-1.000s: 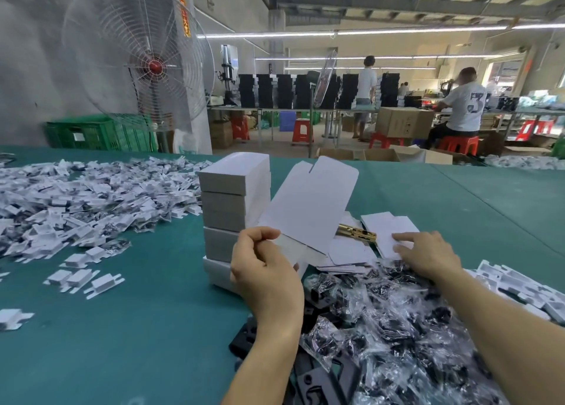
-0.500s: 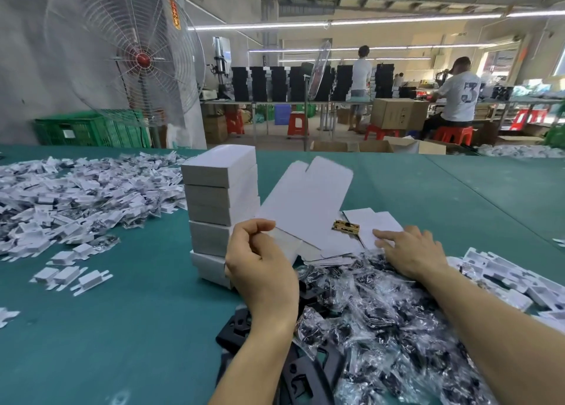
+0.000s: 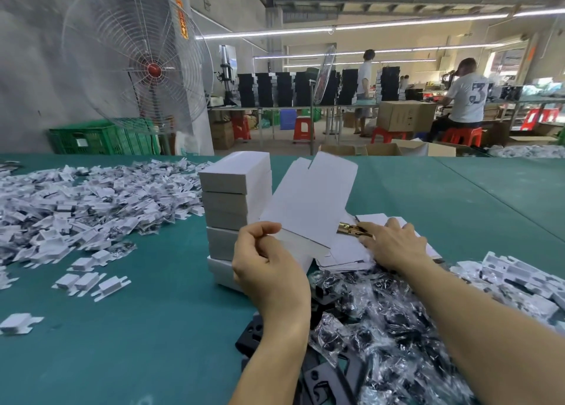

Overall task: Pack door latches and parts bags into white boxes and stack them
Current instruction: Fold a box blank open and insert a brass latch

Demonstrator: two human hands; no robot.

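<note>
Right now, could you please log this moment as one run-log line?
left hand pinches open white box | right hand touches brass latch at box's right end | stack of closed boxes behind left hand

Matt white paperboard is seen in the open white box [image 3: 308,199] and the stacked boxes [image 3: 235,196]. Glossy brass-coloured metal is shown by the door latch [image 3: 348,228]. The parts bags [image 3: 382,313] are made of clear, crinkled, shiny plastic, and the table [image 3: 122,343] is surfaced in matt teal.
</note>
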